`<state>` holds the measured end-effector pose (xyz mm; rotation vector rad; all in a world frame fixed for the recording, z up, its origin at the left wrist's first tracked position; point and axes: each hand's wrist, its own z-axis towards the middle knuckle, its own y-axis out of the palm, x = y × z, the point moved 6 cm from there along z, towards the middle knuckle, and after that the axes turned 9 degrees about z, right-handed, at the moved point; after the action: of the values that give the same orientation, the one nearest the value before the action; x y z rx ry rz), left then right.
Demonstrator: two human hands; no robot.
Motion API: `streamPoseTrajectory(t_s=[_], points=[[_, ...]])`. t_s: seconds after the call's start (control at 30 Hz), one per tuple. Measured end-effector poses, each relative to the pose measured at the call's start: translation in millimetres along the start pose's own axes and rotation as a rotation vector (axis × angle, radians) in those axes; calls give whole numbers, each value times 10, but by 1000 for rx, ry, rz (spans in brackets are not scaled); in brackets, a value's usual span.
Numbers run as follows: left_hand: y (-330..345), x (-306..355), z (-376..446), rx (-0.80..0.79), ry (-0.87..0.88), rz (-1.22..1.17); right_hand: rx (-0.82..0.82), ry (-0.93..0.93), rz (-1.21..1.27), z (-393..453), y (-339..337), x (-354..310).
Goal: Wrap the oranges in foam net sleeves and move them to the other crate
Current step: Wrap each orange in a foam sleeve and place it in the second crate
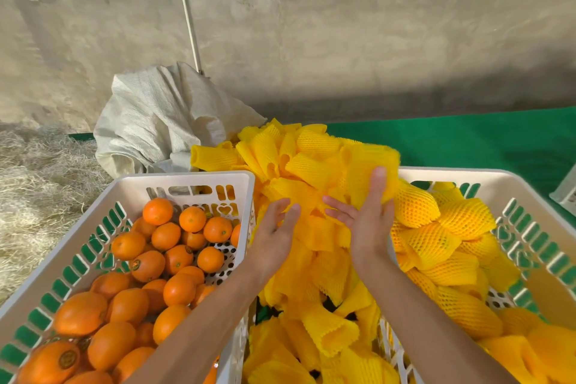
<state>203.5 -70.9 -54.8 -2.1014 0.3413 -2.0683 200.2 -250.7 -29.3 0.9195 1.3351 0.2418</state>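
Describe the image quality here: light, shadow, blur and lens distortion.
Head view: soft, even daylight with no harsh glare; a broad shadow darkens the wall at right. The foam sleeve above the right hand is smeared by motion blur, while the bare oranges look sharp. Wide-angle distortion bows the crate rims, and the frame's corners soften.

One camera sits on the person's head, looking forward and down, close above two crates (190, 179).

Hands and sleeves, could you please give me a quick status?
Left hand open, right hand on a foam sleeve over the pile. No orange held. Nothing in the way.
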Motion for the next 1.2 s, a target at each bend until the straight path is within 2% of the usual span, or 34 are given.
streamPoseTrajectory(t_s=[0.1,0.2,0.27,0.33,0.4,0.47,0.53,0.57,0.63,0.77,0.83,0.93,1.1,1.2], points=[[17,-74,14,-33,-59,136,56,47,248,-15,-46,-77],[-40,-147,52,3,-139,207,60,28,216,22,-62,-49],[-37,-141,46,7,-135,325,77,49,160,98,-82,22],[-23,-68,33,56,-17,531,51,121,-43,158,-109,145],[6,-24,37,83,106,699,-77,217,-454,156,-138,317],[72,-132,53,-57,45,777,-308,264,-950,121,-181,520],[156,-344,9,-295,-131,788,-539,285,-1313,55,-232,692],[183,-416,-26,-382,-182,815,-623,309,-1431,24,-262,752],[184,-476,-42,-423,-187,858,-759,378,-1554,-34,-311,853],[118,-390,-24,-289,-156,794,-910,442,-1629,-127,-339,981],[59,-294,6,-150,-112,727,-866,365,-1591,-110,-280,949],[-31,-136,37,79,-11,528,-706,220,-1461,-51,-166,799],[-181,129,-37,286,195,190,-465,73,-1167,1,-33,572],[-278,226,-103,390,277,84,-348,-259,-1138,-14,62,325]])
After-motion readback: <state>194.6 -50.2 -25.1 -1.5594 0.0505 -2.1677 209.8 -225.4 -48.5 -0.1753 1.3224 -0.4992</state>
